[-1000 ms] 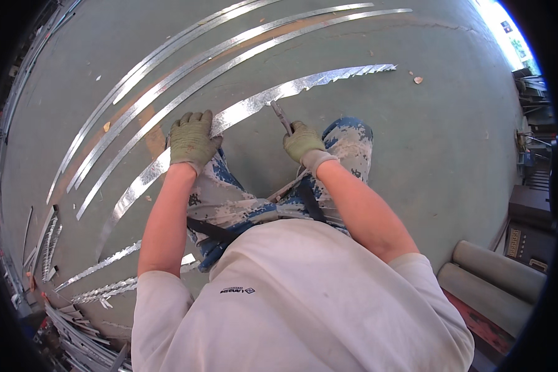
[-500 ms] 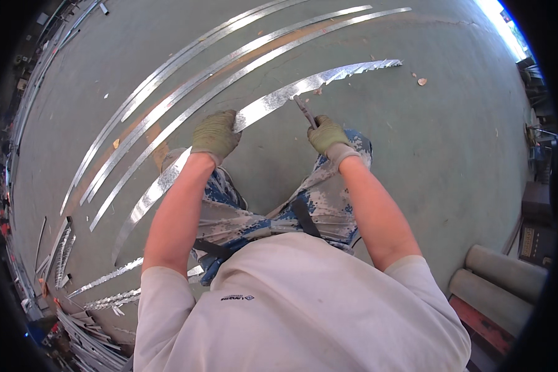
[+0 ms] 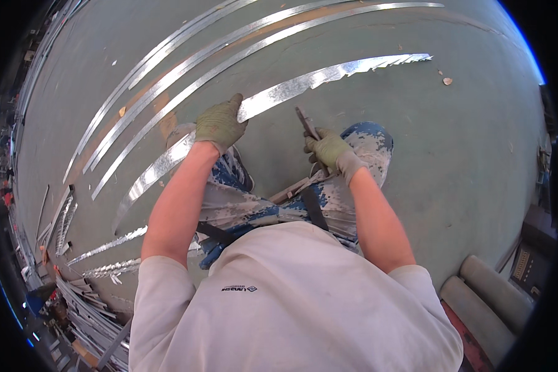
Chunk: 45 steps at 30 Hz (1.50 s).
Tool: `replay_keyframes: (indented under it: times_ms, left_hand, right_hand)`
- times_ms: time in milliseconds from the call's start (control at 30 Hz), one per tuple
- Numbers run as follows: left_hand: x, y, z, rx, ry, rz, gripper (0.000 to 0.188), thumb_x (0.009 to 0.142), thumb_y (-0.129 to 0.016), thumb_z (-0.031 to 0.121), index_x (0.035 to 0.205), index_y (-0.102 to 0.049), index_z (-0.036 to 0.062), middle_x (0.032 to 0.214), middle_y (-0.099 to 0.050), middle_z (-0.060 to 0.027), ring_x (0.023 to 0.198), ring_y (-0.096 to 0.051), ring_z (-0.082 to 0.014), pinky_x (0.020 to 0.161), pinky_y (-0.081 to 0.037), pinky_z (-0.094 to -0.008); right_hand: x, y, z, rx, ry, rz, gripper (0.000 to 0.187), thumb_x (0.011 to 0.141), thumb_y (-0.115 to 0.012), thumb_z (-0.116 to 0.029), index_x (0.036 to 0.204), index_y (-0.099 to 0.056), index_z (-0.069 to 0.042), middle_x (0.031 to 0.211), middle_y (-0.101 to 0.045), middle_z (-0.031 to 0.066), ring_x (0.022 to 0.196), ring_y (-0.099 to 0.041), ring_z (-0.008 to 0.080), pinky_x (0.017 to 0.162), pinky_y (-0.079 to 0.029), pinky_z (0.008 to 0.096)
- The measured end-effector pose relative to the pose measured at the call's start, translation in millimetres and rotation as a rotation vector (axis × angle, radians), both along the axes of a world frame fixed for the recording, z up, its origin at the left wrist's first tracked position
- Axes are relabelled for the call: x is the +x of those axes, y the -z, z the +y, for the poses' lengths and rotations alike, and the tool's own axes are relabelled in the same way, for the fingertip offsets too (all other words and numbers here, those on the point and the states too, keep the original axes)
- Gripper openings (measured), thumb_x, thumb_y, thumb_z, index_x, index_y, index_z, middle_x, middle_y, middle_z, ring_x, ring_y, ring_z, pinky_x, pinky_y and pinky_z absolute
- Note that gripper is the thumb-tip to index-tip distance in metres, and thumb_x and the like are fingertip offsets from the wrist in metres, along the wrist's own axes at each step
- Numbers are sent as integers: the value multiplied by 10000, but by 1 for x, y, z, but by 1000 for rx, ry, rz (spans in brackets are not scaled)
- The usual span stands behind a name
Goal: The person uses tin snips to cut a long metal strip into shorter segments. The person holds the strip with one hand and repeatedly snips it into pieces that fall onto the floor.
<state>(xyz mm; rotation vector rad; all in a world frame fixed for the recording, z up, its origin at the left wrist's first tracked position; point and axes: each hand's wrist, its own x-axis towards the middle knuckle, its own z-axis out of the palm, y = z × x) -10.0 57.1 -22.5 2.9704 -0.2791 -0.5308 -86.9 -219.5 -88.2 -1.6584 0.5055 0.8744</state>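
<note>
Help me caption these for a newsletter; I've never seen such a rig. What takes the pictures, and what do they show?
There is no machine doing the work, just a person in gloves. The view comes from the left of two fisheye cameras on their head, looking down, so straight edges bend.

The left hand covers part of a shiny metal strip with a jagged right end; whether it grips or presses is hard to tell. The right hand holds a dark hand tool, its tip apart from the strip.

On the grey-green floor lie more metal strips and, at lower left, jagged metal pieces. Two thick cylinders show at lower right.
</note>
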Motion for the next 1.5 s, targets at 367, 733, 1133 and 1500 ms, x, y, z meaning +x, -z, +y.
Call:
replay_keyframes:
  times_ms: [367, 733, 1133, 1500]
  left_hand:
    - [-2, 12, 3, -27, 44, -106, 556, 943, -677, 365, 1449, -594, 150, 1246, -755, -148, 1155, -721, -357, 952, -571, -489]
    - [1, 14, 4, -28, 36, -57, 631, 935, -715, 423, 1507, -574, 199, 1257, -746, -154, 1168, -713, -360, 985, -556, -477]
    - [2, 17, 4, -1, 23, -34, 663, 937, -715, 442, 1531, -558, 193, 1285, -739, -166, 1186, -711, -360, 1005, -555, -481]
    - [5, 1, -3, 5, 9, 39, 683, 919, -749, 408, 1532, -561, 171, 1285, -739, -179, 1198, -705, -367, 1013, -553, -470]
  right_hand:
    - [-8, -15, 50, 47, -139, -158, 427, 1068, -615, -376, 1345, -655, -53, 948, -724, 79, 740, -678, 205, 724, -559, 378]
    - [-2, 9, 54, -26, -162, -201, 439, 1084, -638, -347, 1437, -615, -86, 962, -699, 31, 743, -607, 127, 663, -522, 296]
    - [-6, 29, 56, -30, -161, -279, 414, 1074, -654, -353, 1373, -659, -66, 899, -696, 47, 739, -607, 128, 672, -527, 303]
    - [-1, -10, 60, 62, -58, -85, 387, 1049, -686, -420, 1134, -708, -43, 778, -659, 52, 582, -557, 138, 537, -457, 314]
